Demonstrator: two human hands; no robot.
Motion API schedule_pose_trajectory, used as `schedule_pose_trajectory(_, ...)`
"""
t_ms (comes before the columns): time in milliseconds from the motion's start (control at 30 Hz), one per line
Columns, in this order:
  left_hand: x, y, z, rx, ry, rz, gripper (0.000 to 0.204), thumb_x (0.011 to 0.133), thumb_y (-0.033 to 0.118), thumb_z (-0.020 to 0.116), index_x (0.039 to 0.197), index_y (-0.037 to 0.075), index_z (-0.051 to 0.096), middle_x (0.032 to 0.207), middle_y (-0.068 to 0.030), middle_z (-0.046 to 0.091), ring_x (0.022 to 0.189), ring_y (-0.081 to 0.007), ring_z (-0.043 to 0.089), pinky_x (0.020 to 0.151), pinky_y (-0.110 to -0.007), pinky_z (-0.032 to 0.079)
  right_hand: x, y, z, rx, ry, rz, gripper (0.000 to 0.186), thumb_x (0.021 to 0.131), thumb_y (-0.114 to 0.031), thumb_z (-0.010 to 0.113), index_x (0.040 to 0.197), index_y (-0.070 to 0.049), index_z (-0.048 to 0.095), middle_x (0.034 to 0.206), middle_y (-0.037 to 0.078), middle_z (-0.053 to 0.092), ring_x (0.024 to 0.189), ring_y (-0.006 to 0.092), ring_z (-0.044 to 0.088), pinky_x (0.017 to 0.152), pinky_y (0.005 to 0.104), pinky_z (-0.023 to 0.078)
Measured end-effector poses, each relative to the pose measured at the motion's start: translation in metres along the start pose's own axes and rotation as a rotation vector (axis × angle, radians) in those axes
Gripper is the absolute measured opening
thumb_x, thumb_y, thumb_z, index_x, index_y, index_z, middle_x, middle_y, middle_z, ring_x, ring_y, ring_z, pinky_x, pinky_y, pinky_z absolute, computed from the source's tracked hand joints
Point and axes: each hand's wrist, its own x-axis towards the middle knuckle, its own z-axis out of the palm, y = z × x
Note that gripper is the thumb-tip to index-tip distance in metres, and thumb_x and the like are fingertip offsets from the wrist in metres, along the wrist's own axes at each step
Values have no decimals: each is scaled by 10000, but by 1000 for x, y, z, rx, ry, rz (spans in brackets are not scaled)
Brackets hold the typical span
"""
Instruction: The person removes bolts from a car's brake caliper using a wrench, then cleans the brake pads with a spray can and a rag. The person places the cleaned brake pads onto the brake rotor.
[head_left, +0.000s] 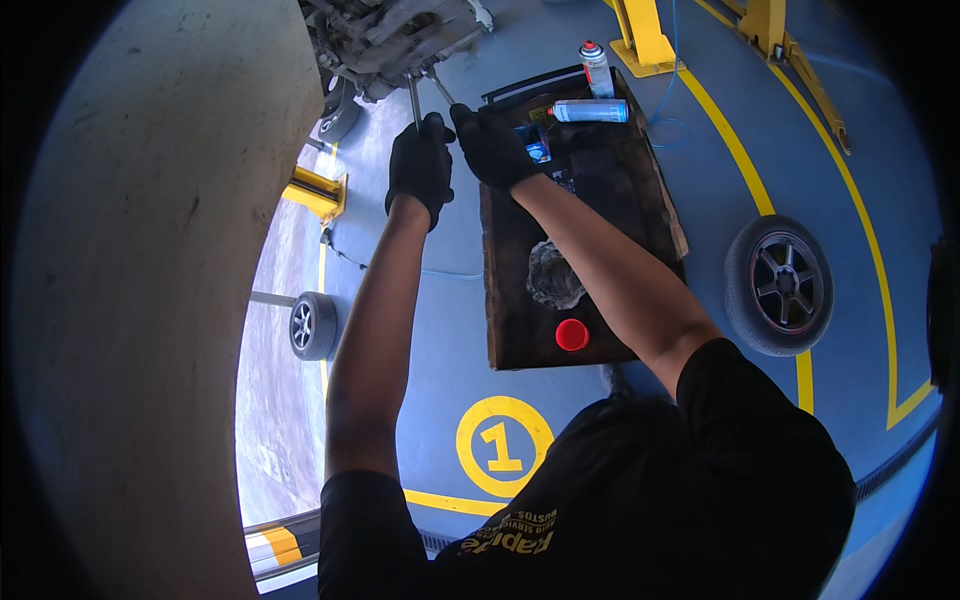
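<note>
My left hand [420, 168], in a black glove, is closed round a straight metal wrench-like tool [415, 100]. My right hand [492, 147], also gloved in black, grips a second slim metal wrench-like tool [441, 88], slanting up to the left. The two shafts come close together at their far ends, where they meet the greasy car underbody part [400, 45] above. The exact shape of the tool heads is too small to tell. Both arms are stretched out, and the hands are side by side, almost touching.
A dark work board [510, 290] holds an upright spray can [596, 70], a lying blue can [590, 111], a red cap [572, 335] and crumpled clear plastic [553, 275]. A wheel [779, 285] lies right. Yellow lift posts [643, 38] stand beyond; a pale panel [150, 250] fills the left.
</note>
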Motion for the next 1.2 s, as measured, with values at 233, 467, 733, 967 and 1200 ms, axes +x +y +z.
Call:
schedule_pose_trajectory(233, 33, -29, 11, 410, 265, 319, 568, 1064, 418, 378, 909, -40, 675, 917, -280, 703, 890, -486, 650, 802, -527, 494, -4, -17, -6, 70, -50, 257, 221, 1017, -139, 465, 1185, -37, 565, 997, 226, 727, 968, 395, 722, 812, 503, 579)
schedule_pose_trajectory(467, 30, -38, 7, 415, 252, 366, 368, 1066, 336, 422, 932, 54, 618, 782, -71, 615, 627, -201, 625, 464, -343, 530, -4, -21, -9, -118, -59, 150, 259, 1023, -144, 471, 1231, -41, 585, 991, 210, 732, 959, 373, 731, 807, 480, 589)
schedule_pose_trajectory(733, 12, -31, -21, -525, -187, -103, 301, 1019, 408, 592, 848, 161, 583, 554, 94, 365, 413, -47, 282, 399, -240, 228, -15, 44, -3, -162, -45, -108, 195, 1032, -184, 499, 1093, -49, 625, 879, 184, 720, 850, 363, 729, 732, 491, 580)
schedule_pose_trajectory(967, -64, -237, 51, -346, -101, -371, 202, 1012, 299, 614, 1078, 109, 641, 824, -17, 601, 683, -146, 612, 648, -346, 537, -167, 197, -112, -288, -522, 279, 427, 1038, -430, 526, 1238, -78, 662, 1169, 201, 696, 1082, 379, 677, 916, 477, 526)
schedule_pose_trajectory(1200, -195, -361, 147, 312, 242, -681, 389, 1010, 300, 613, 1281, 23, 590, 1316, -216, 589, 1231, -390, 601, 1045, -428, 480, -207, 358, -132, -589, -331, -55, 381, 992, -380, 620, 1217, -75, 657, 1057, 215, 637, 995, 415, 633, 871, 491, 537)
